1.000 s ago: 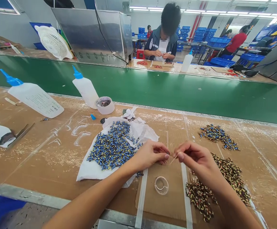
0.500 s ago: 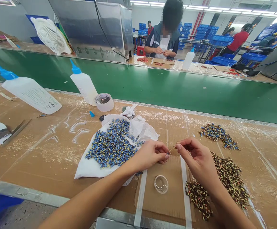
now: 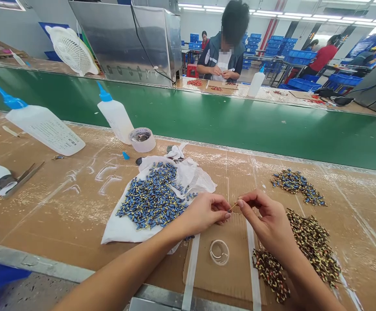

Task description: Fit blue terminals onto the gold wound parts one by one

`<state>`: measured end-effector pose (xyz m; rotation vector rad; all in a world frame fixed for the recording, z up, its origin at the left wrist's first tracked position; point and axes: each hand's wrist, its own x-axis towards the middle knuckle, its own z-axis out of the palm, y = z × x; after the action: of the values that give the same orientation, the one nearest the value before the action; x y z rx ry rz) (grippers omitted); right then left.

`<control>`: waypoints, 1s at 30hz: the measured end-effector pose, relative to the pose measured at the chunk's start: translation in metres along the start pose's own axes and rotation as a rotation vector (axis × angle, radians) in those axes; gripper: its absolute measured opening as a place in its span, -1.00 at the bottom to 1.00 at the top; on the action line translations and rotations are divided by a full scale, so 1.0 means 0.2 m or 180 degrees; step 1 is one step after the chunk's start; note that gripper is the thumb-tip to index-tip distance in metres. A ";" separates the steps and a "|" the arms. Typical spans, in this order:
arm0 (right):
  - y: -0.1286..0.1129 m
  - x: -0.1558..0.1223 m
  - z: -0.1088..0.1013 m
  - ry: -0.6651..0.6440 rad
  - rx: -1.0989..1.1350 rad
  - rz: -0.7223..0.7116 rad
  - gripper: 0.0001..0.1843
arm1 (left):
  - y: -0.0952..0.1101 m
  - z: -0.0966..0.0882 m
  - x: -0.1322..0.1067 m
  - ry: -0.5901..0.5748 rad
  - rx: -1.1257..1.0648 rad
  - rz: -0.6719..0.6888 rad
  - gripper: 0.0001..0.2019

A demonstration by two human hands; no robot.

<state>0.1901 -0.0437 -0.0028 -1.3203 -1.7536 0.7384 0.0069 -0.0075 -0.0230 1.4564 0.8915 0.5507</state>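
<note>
My left hand point(image 3: 207, 211) pinches a tiny part, mostly hidden by the fingertips. A thin yellowish stick point(image 3: 234, 206) is held between thumb and finger of my right hand point(image 3: 267, 218), and its tip reaches the left fingertips. Beside my left hand, a heap of small blue-and-yellow parts point(image 3: 152, 196) lies on a white cloth point(image 3: 118, 233). Below both hands, a small clear round cup point(image 3: 219, 252) sits on a taped cardboard piece point(image 3: 220, 280). A pile of small brown-and-yellow parts point(image 3: 314, 248) lies by my right forearm, with a smaller blue-and-brown pile point(image 3: 298, 185) behind it.
White bottles with blue nozzles, one tilted point(image 3: 45, 129) and one more upright point(image 3: 116, 119), stand at the left near a tape roll point(image 3: 142, 140). Tweezers point(image 3: 26, 179) lie far left. Past the green strip point(image 3: 207, 123), another person point(image 3: 223, 56) works with small red parts.
Both hands stay almost in place, fingertips still together at the stick. The stick's angle looks slightly steeper. The whole view has shifted a little.
</note>
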 end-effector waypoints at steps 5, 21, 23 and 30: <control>-0.02 0.00 0.00 -0.0147 -0.0007 -0.0170 -0.90 | 0.01 0.00 -0.01 -0.0028 0.0215 0.0104 -0.91; -0.11 -0.03 -0.06 -0.1585 0.0666 -0.0139 -0.89 | 0.03 -0.04 -0.01 0.0011 0.0415 0.0196 -0.87; -0.12 -0.04 -0.02 -0.1841 0.0527 -0.0260 -0.90 | 0.04 -0.04 -0.01 0.0013 0.0455 0.0211 -0.86; -0.11 -0.06 0.03 -0.1946 0.0188 -0.0410 -0.91 | 0.04 -0.05 -0.01 0.0006 0.0460 0.0217 -0.86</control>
<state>0.1765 -0.0614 0.0085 -0.9840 -2.2421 1.1965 -0.0010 -0.0025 -0.0134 1.6220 0.9009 0.5474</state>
